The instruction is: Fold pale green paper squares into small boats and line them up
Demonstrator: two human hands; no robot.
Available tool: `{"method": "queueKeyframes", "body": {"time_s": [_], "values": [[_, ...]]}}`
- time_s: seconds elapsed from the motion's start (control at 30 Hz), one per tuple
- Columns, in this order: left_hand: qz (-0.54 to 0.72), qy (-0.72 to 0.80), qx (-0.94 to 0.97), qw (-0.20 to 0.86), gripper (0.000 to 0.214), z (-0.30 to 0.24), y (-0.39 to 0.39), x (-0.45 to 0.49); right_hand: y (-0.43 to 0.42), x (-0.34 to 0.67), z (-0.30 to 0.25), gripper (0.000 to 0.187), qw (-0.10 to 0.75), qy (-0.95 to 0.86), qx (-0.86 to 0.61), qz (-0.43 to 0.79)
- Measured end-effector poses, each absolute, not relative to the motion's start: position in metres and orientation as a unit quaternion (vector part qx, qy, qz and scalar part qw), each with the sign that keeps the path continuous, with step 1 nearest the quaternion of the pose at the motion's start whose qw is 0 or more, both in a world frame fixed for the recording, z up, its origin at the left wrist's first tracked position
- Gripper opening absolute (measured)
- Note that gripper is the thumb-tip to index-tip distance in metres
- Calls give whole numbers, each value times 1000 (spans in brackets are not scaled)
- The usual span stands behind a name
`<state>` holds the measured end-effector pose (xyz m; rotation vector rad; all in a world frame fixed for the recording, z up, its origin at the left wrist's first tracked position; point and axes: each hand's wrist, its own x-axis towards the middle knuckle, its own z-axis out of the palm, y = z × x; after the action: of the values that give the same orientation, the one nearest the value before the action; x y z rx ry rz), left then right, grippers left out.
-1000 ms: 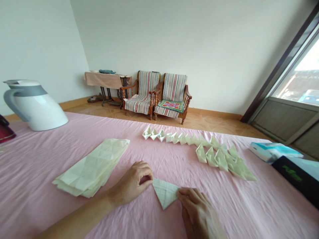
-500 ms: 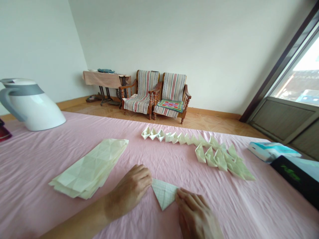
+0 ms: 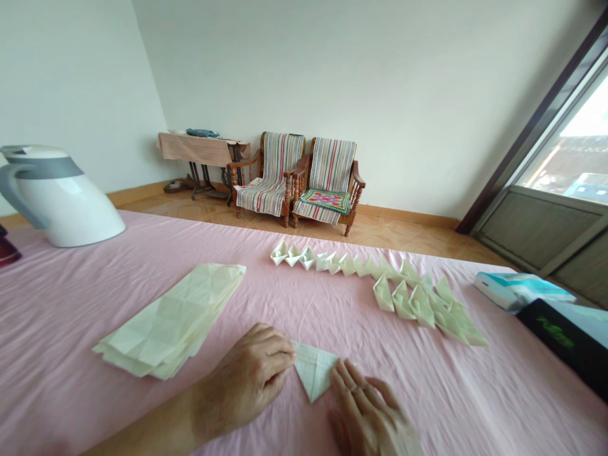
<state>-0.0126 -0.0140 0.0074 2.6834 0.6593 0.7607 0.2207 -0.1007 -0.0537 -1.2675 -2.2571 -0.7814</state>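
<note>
A small pale paper triangle [image 3: 313,373] lies flat on the pink tablecloth [image 3: 71,304], point toward me. My left hand [image 3: 251,380] rests on its left corner with the fingers curled and pressing down. My right hand [image 3: 365,411] lies over its right edge, fingers stretched out flat and close together. Neither hand lifts the paper.
A stack of creased pale paper sheets [image 3: 171,320] lies to the left. A row of folded paper boats [image 3: 380,285] runs across the far middle and right. A white jug [image 3: 57,196] stands far left; a tissue pack [image 3: 520,288] and black box [image 3: 565,342] lie right.
My right hand has flattened from a pinch at the triangle's right corner to fingers laid out straight. My left hand slid slightly lower. The triangle stays put.
</note>
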Motion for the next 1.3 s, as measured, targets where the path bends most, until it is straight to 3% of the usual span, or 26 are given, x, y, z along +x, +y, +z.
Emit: {"method": "queueKeyframes", "body": {"time_s": [0.37,0.73,1.3], "values": [[266,308,896,177,13,-3,3,-11,-95,225,-50,34,142,-800,-511,-281],[256,354,872,220,16,-2,13,-10,-86,225,-37,22,254,-766,-587,-73],[289,306,880,219,16,-1,4,-8,-81,219,-36,33,354,-728,-587,-8]]}}
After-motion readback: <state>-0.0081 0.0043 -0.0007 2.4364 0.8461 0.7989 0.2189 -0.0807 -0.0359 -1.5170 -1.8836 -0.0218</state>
